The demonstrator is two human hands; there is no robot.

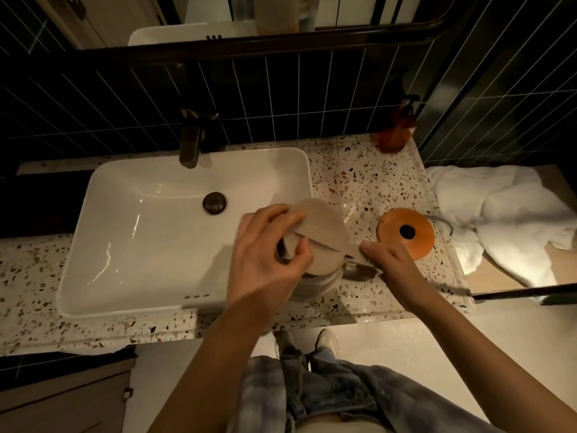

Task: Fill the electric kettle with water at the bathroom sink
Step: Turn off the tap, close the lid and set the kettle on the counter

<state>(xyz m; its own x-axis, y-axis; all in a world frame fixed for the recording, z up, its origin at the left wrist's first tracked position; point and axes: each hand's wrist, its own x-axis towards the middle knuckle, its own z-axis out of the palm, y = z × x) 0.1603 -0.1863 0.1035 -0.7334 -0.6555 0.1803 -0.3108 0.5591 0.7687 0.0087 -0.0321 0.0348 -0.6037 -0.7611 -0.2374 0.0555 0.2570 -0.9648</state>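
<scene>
The cream electric kettle stands on the speckled counter against the right rim of the white sink. Its round lid is tilted up. My left hand grips the lid's left edge, fingers over the top and thumb below, hiding the kettle's opening. My right hand is closed on the kettle's handle, which sticks out to the right. The dark faucet rises behind the basin, well left of the kettle. No water is running from it.
The kettle's orange round base with its cord lies on the counter just right of my right hand. An amber soap pump bottle stands at the back right corner. White towels lie beyond the counter's right edge. A dark drain plug sits in the basin.
</scene>
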